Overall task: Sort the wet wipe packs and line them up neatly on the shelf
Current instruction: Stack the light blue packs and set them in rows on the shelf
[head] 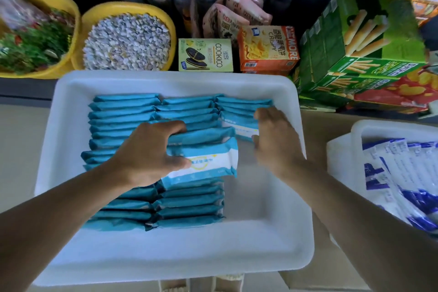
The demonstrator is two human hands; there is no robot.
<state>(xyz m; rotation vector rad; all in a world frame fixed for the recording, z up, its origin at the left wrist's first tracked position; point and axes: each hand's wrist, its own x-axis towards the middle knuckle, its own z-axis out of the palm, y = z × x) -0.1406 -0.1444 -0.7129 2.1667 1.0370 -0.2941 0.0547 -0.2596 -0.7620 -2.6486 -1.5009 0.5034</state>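
From the head camera we look down into a white tray [71, 106] packed with teal wet wipe packs [123, 111] standing on edge in rows. Our left hand [151, 152] curls round one teal-and-white pack [208, 161], thumb across its face and fingers over its top edge, holding it tilted above the middle row. Our right hand [276, 140] sits just beside it at the right-hand row, fingers bent with the tips on the packs there and the thumb against the end of a pack [239, 128] lying face up; we cannot tell whether it actually grips that pack. The right part of the tray floor is bare.

Beyond the tray stand two yellow bowls [166, 28], a cookie box [205, 54], an orange cracker box [267, 47] and green boxes [331, 38]. To the right, a second white tray [355, 133] holds blue-and-white packs [403, 173].
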